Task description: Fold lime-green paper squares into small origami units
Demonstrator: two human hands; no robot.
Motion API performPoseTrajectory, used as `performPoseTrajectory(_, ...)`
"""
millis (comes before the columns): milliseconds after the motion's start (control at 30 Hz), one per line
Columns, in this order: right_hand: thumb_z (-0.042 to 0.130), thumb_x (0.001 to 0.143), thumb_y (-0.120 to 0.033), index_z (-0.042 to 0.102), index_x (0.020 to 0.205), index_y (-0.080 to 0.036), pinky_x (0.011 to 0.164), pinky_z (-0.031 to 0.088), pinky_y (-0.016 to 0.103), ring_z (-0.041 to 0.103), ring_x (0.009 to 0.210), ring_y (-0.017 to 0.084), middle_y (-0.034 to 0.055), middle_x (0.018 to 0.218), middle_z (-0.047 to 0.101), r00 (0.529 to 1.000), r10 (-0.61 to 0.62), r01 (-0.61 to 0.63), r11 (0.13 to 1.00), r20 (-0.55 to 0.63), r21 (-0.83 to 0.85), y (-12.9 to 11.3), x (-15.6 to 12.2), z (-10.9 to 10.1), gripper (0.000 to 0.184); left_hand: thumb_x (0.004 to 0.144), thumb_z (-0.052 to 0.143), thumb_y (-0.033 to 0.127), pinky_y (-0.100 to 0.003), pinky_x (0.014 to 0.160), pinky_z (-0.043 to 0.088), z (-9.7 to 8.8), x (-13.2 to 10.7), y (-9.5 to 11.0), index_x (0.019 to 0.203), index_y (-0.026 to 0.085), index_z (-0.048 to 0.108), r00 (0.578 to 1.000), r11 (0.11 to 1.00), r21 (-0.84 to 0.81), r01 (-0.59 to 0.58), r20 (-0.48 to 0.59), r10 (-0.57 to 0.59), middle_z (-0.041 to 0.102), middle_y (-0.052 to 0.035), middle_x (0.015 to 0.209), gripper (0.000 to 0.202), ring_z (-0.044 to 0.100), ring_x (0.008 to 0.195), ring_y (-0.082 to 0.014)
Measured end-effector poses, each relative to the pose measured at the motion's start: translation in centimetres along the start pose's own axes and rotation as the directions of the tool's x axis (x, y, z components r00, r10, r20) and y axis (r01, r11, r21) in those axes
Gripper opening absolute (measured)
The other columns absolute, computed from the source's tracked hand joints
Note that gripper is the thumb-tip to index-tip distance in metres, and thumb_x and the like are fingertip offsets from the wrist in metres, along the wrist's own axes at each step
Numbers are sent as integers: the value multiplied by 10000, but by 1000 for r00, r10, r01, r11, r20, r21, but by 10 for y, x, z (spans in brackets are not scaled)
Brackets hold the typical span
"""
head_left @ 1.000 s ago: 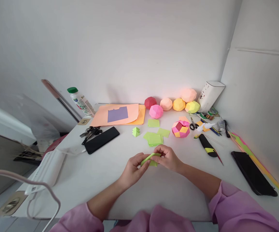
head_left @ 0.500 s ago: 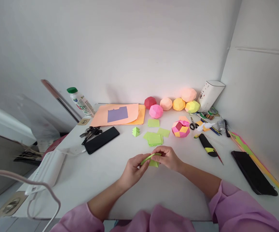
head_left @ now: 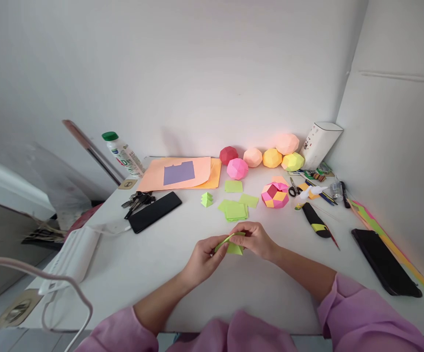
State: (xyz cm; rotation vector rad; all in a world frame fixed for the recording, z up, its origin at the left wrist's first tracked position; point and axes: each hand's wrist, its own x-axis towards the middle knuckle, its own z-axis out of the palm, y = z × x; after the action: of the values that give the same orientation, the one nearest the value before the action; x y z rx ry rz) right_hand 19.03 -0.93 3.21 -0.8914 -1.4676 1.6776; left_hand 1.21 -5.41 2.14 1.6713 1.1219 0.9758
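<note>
Between my two hands is a light green piece of paper, partly folded, held above the near middle of the table. My left hand pinches its left side between thumb and fingers. On the right side, my right hand grips the upper edge with thumb and fingers. My fingers hide part of the paper. Just beyond them lies a stack of green paper pieces, with a loose green sheet farther back. A small folded green paper shape stands to the left of the stack.
Faceted paper balls, one of them pink, line the wall. A multicoloured paper ball with an opening sits right of the stack. Leftward are a black phone and keys; rightward, scissors, a utility knife and a black case.
The lower flap of the green paper hangs slightly lower and further right. Both hands keep their hold with barely any movement.
</note>
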Motion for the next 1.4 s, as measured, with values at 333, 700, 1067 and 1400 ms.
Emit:
performPoseTrajectory(333, 708, 709, -346, 647, 697, -137, 498, 371, 219, 480, 561, 92, 3, 635, 565, 999, -33, 33, 999, 19, -28, 0, -2, -1, 217, 862, 475, 413, -177, 392, 298, 0, 0, 3, 1073, 130, 680, 997, 994, -83, 73, 31, -71, 521, 14, 510, 407, 354, 435, -75)
performPoseTrajectory(700, 572, 820, -405, 615, 732, -143, 490, 360, 217, 447, 553, 92, 2, 643, 527, 993, -116, 112, 979, -15, -172, -2, -4, -1, 280, 786, 562, 500, -191, 388, 302, -1, 2, 4, 947, 93, 656, 967, 930, -268, 251, 106, -230, 414, 74, 418, 447, 339, 355, -51)
performPoseTrajectory(1067, 518, 851, -337, 585, 784, -175, 582, 417, 245, 512, 677, 135, 42, 773, 574, 928, -371, 308, 829, -48, -466, 0, 0, -1, 187, 707, 671, 430, -262, 511, 423, -3, 7, 5, 929, 117, 648, 959, 881, -394, 262, 0, -285, 533, 37, 516, 384, 479, 457, -95)
performPoseTrajectory(1400, 628, 790, -352, 692, 843, -173, 577, 495, 276, 603, 635, 152, 67, 782, 700, 950, -312, 274, 869, -27, -413, 11, 0, 0, 197, 665, 703, 405, -260, 535, 447, -3, 7, 4, 996, 132, 625, 951, 897, -360, 257, -72, -301, 531, 48, 512, 437, 515, 489, -106)
